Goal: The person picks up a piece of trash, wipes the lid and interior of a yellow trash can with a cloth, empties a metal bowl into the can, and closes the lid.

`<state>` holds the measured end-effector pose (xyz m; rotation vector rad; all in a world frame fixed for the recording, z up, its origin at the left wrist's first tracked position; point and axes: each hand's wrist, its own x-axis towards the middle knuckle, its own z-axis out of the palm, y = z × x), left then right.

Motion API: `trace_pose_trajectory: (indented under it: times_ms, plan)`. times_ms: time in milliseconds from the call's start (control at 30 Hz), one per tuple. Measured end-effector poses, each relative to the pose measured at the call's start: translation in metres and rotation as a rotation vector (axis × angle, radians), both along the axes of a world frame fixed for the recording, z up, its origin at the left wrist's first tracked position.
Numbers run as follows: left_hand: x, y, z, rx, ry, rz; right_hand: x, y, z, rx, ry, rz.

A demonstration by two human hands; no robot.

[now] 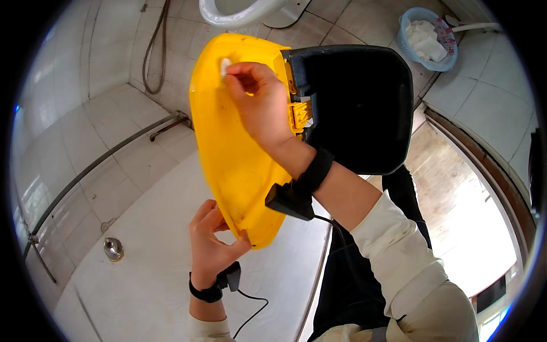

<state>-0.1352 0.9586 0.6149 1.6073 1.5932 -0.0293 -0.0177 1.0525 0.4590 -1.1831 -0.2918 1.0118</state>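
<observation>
A yellow plastic lid (230, 141) with dark specks is joined by hinge parts (301, 114) to a black plastic bin (359, 107). The bin's mouth faces me and its inside is dark. My right hand (265, 98) is over the upper part of the lid, pinching a small white wad (225, 67), perhaps tissue or sponge, against the yellow surface. Lower down, my left hand (216, 239) grips the lid's near edge between thumb and fingers. Both wrists wear black straps with small cabled devices.
Below the lid lies a white bathtub (158, 248) with a metal fitting (113, 249). A toilet (239, 15) stands beyond. At upper right, a light-blue plastic basket (410, 47) holds crumpled white paper. A hose (147, 64) hangs by the tiled wall; a doorway (466, 213) is at right.
</observation>
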Motion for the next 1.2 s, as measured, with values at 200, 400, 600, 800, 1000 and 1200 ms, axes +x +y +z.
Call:
trace_pose_trajectory:
  times_ms: [200, 400, 600, 800, 1000, 1200]
  plan:
    - [0.014, -0.001, 0.005, 0.004, 0.008, -0.046, 0.024, 0.004, -0.091, -0.508, -0.061, 0.183]
    - [0.01, -0.004, -0.003, 0.035, -0.026, 0.016, 0.014, 0.017, -0.054, -0.151, -0.161, 0.086]
    - [0.017, -0.01, 0.002, -0.021, 0.015, 0.057, 0.007, 0.003, 0.006, 0.121, 0.073, -0.095]
    - [0.017, -0.011, 0.002, -0.023, 0.027, 0.047, 0.032, 0.004, -0.013, 0.195, -0.226, -0.167]
    - [0.026, -0.016, -0.001, 0.032, 0.064, 0.085, 0.046, 0.016, -0.023, 0.291, -0.593, -0.201]
    - [0.019, -0.02, 0.001, 0.078, 0.068, 0.041, 0.053, 0.023, -0.03, 0.371, -0.75, -0.137]
